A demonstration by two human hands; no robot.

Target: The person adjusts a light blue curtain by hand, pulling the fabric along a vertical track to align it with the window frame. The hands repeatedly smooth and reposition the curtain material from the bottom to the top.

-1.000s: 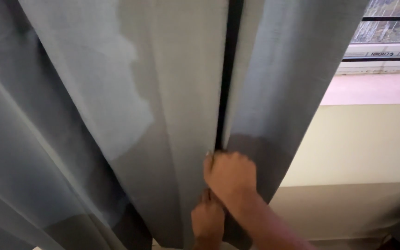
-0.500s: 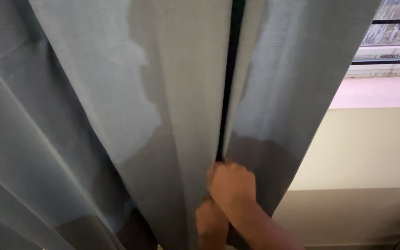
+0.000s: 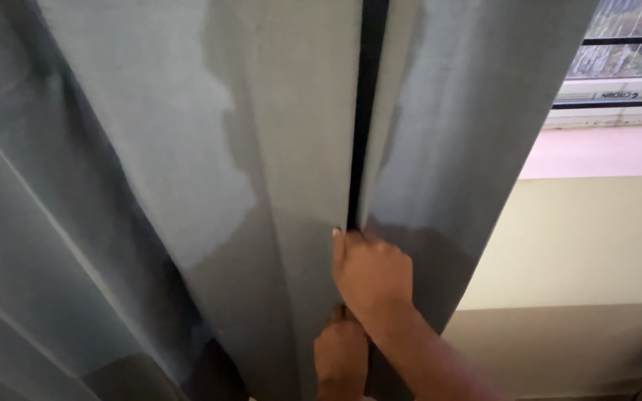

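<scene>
My right hand (image 3: 371, 273) reaches up from the lower right, forearm slanted, fingers curled around the edge of the grey curtain (image 3: 187, 171) where its two folds meet. My left hand (image 3: 342, 356) sits just below it, seemingly pinching the same edge. A window sill (image 3: 596, 152) lies off to the right.

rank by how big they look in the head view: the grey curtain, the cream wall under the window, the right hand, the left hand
1. grey curtain, fills most of the view.
2. cream wall.
3. right hand.
4. left hand, though partly cut off by the picture's bottom edge and covered by the right forearm, so unsure.
</scene>
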